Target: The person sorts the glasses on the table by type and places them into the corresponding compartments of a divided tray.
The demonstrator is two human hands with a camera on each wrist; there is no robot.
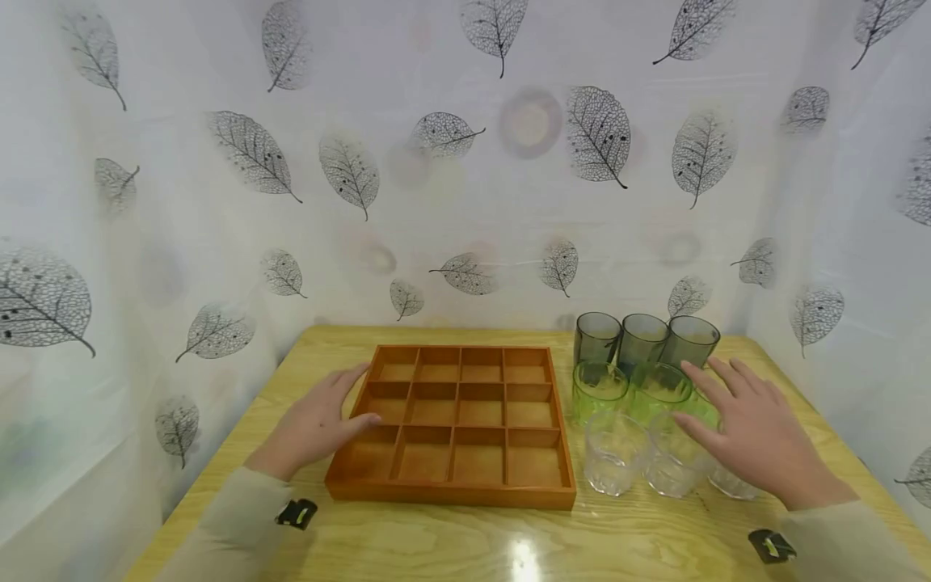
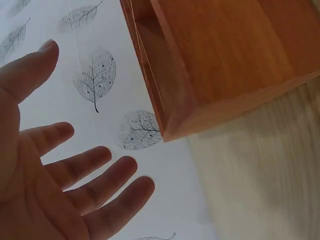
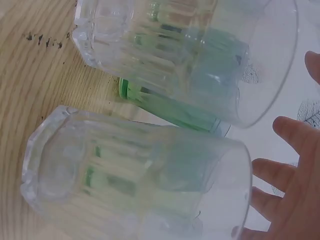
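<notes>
A brown wooden tray (image 1: pixel 449 495) divided into several square compartments sits mid-table. My left hand (image 1: pixel 320 424) hovers at its left edge, fingers spread and holding nothing; in the left wrist view the hand (image 2: pixel 65 175) is apart from the tray's corner (image 2: pixel 172 117). To the right, glasses stand upright in rows: grey ones (image 1: pixel 643 339) at the back, green ones (image 1: pixel 600 392) in the middle, clear ones (image 1: pixel 611 461) in front. Over the right side of these rows is my right hand (image 1: pixel 760 432), fingers spread, hiding part of the rightmost glasses. In the right wrist view its fingers (image 3: pixel 275 175) are beside a clear glass rim.
The pale wooden table (image 1: pixel 407 541) carries the tray and glasses. A white curtain with leaf prints (image 1: pixel 451 186) hangs behind the table and along both sides. The grey glasses stand close to the table's back edge.
</notes>
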